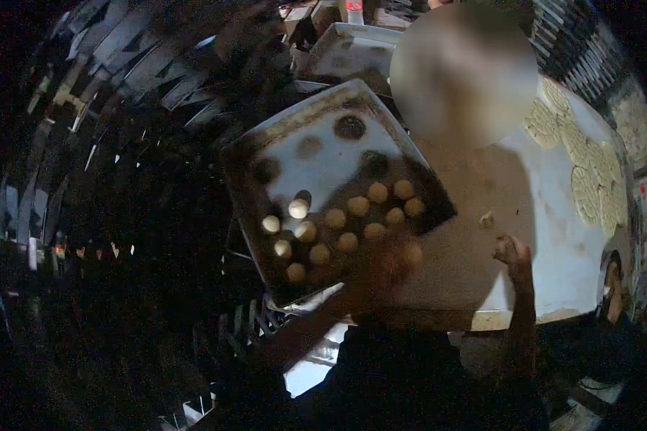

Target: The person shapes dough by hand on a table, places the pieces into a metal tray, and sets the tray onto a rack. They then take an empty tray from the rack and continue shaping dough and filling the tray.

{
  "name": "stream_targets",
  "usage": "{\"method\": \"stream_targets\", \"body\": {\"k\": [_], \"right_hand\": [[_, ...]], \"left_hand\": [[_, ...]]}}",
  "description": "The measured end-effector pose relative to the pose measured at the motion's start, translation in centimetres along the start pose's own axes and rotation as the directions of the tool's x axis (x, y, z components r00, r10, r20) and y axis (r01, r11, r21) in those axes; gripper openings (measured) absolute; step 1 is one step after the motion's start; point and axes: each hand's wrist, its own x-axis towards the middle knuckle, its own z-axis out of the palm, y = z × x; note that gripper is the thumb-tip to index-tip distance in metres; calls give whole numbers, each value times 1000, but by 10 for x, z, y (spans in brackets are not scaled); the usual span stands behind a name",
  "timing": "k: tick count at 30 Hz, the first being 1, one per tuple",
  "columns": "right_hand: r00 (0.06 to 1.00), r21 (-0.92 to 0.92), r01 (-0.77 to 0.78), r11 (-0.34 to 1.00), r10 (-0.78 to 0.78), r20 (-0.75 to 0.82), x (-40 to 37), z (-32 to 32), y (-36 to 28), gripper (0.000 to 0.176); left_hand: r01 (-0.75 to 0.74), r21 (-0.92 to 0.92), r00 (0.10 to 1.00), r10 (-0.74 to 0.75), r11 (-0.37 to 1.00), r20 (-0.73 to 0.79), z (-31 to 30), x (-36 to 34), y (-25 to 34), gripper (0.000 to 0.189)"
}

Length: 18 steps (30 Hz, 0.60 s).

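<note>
My left hand [387,267] reaches over the near right corner of a tray [323,92], dark and smeared by motion. A round dough ball [412,253] shows right at its fingers; I cannot tell whether they grip it. My right hand [516,255] is over the table [482,287], its fingers curled closed, with whatever they may hold hidden. Just beyond it lies a small scrap of dough [487,219]. Rows of dough balls [336,218] sit on the near half of the tray, whose surface has dark round marks.
Flat, patterned dough pieces [586,165] lie overlapping along the table's right side. A blurred round patch hides the far part of the table. Behind is another tray [352,47], with a bottle [354,11] past it. The left side is dark.
</note>
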Motion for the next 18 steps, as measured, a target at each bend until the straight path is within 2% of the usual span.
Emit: {"method": "stream_targets", "body": {"k": [1, 2, 3, 4, 5, 7, 8, 9, 10, 12, 15, 16, 17, 18], "right_hand": [[996, -2, 66, 998, -66, 59, 7, 48, -55, 42], [967, -154, 253, 955, -245, 72, 11, 89, -90, 42], [917, -266, 396, 879, -390, 78, 14, 126, -134, 42], [839, -222, 542, 810, -534, 99, 16, 164, -171, 40], [741, -441, 635, 634, -661, 118, 23, 197, -194, 35], [571, -284, 814, 506, -786, 237, 79, 255, -168, 35], [573, -304, 818, 489, -736, 360, 102, 279, -155, 33], [577, -325, 817, 477, -670, 466, 113, 291, -148, 31], [529, -301, 849, 435, -706, 471, 108, 289, -144, 30], [434, -267, 900, 346, -772, 464, 92, 274, -136, 29], [569, -281, 815, 507, -791, 225, 78, 200, -126, 26], [571, -412, 769, 489, -815, 99, 87, 170, -114, 26], [558, -537, 693, 482, -830, -26, 97, 138, -94, 26], [531, -650, 582, 488, -834, -149, 101, 106, -70, 26]], "left_hand": [[-16, 122, 996, 25, 992, -80, -38, 11, -10, 41], [-5, 237, 993, 33, 971, -113, -71, 23, -29, 42], [-55, 302, 988, 96, 952, -124, -92, 38, -69, 44], [54, 445, 999, -52, 894, -17, -98, 48, -104, 45], [105, 597, 976, -198, 795, 91, -105, 57, -138, 46], [153, 618, 879, -392, 771, 270, -127, 66, -114, 54], [168, 631, 802, -477, 758, 359, -132, 69, -106, 57], [129, 621, 887, -370, 773, 277, -124, 68, -125, 62], [79, 617, 946, -253, 783, 200, -108, 64, -163, 68], [209, 411, 978, -193, 887, -80, -110, 39, -84, 86], [43, 392, 967, 59, 919, -246, -87, 32, 37, 83], [-110, 265, 954, 177, 958, -243, -72, 35, 70, 76], [-143, 149, 958, 175, 978, -229, -41, 39, 88, 67], [-380, 87, 884, 389, 921, -260, -1, 47, 86, 56]]}}
